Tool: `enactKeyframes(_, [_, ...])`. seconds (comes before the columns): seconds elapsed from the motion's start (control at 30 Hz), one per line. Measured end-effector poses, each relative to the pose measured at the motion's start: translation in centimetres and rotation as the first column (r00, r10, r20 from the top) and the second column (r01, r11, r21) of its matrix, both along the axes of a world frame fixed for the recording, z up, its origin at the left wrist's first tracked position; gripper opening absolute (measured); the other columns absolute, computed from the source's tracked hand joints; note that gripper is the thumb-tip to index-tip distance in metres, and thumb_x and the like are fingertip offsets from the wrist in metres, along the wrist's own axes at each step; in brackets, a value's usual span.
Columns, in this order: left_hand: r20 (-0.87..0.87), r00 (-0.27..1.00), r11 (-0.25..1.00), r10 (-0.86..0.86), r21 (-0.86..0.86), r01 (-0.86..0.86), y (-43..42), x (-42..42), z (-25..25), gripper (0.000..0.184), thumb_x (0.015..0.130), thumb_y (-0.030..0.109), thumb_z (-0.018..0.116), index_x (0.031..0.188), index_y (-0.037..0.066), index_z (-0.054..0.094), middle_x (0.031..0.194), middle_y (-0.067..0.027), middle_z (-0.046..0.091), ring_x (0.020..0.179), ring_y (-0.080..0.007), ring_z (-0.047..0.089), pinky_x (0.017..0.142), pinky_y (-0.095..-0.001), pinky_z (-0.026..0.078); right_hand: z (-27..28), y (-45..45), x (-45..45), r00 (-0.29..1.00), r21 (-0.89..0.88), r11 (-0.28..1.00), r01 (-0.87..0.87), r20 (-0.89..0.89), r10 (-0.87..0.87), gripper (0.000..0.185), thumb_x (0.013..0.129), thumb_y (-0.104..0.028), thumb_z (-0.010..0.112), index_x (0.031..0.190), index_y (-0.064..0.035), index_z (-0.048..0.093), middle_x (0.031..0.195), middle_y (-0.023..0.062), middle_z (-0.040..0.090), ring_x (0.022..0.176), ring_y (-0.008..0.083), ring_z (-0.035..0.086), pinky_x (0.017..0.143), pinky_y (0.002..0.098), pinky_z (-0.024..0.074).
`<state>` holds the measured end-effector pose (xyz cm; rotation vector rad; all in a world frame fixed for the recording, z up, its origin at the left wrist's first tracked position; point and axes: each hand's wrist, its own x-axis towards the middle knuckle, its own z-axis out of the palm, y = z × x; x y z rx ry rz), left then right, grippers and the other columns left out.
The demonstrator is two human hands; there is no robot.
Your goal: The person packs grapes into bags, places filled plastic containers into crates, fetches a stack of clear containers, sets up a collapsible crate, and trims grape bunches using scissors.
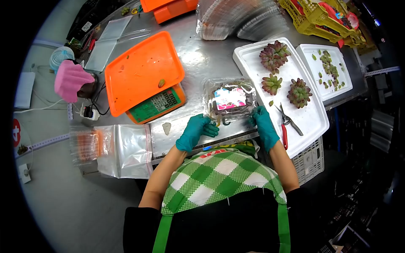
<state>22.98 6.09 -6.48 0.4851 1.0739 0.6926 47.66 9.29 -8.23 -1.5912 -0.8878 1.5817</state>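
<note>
In front of me on the metal table lies a clear plastic clamshell box [230, 99] with dark contents and a white, pink and blue label on its lid. My left hand [198, 131], in a teal glove, is at the box's near left corner. Its fingers are stretched out and slightly apart. At the near right corner my right hand [265, 126], gloved likewise, has its fingers bent against the box edge. Its thumb side is partly hidden. Red-handled pruning shears [288, 125] lie open on a white foam tray [310, 137] right of that hand.
Succulent rosettes [274, 57] sit on the foam tray; a second foam tray [342, 75] holds small cuttings. Left stands a green scale [154, 105] under an orange tray [139, 67]. Plastic bags [130, 147] overhang the near edge. Stacked clear lids [228, 19] and yellow crates [312, 17] stand behind.
</note>
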Motion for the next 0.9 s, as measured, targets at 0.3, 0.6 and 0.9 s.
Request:
enactKeyframes(0.3, [0.072,0.997,0.999,0.041,-0.024,-0.040,-1.2,-0.1,-0.8,0.022,0.086,0.017,0.042,0.089,-0.003,0.049,0.078,-0.0197,0.061,0.067,-0.0261,0.062,0.061,-0.0335,0.053,5.4,2.0,0.5,0.032,-0.113,0.707,-0.698,0.981,0.189,0.012,0.080,-0.014,0.050,0.075,-0.0042,0.053,0.065,0.0145,0.056,0.058,0.0296,0.057,0.051,0.0397,0.0436])
enactKeyframes(0.6, [-0.020,0.999,0.998,0.037,0.045,-0.036,-2.2,0.8,0.1,0.030,0.087,0.023,0.043,0.096,-0.004,0.049,0.081,-0.0170,0.060,0.071,-0.0237,0.061,0.069,-0.0326,0.050,5.8,8.8,-24.0,0.483,0.474,0.096,-0.875,0.857,0.179,0.041,0.071,-0.008,0.053,0.111,-0.0160,0.053,0.119,0.0166,0.046,0.095,0.0294,0.052,0.077,0.0385,0.0444])
enactKeyframes(0.9, [0.000,0.997,0.997,0.074,0.008,-0.074,-2.3,1.2,-1.0,0.023,0.087,0.023,0.045,0.092,0.001,0.047,0.081,-0.0143,0.060,0.070,-0.0205,0.061,0.068,-0.0306,0.050,7.2,9.8,-20.0,0.523,0.507,0.163,-0.846,0.849,0.075,0.016,0.068,-0.010,0.058,0.084,-0.0086,0.057,0.082,0.0121,0.053,0.075,0.0300,0.054,0.064,0.0396,0.0433])
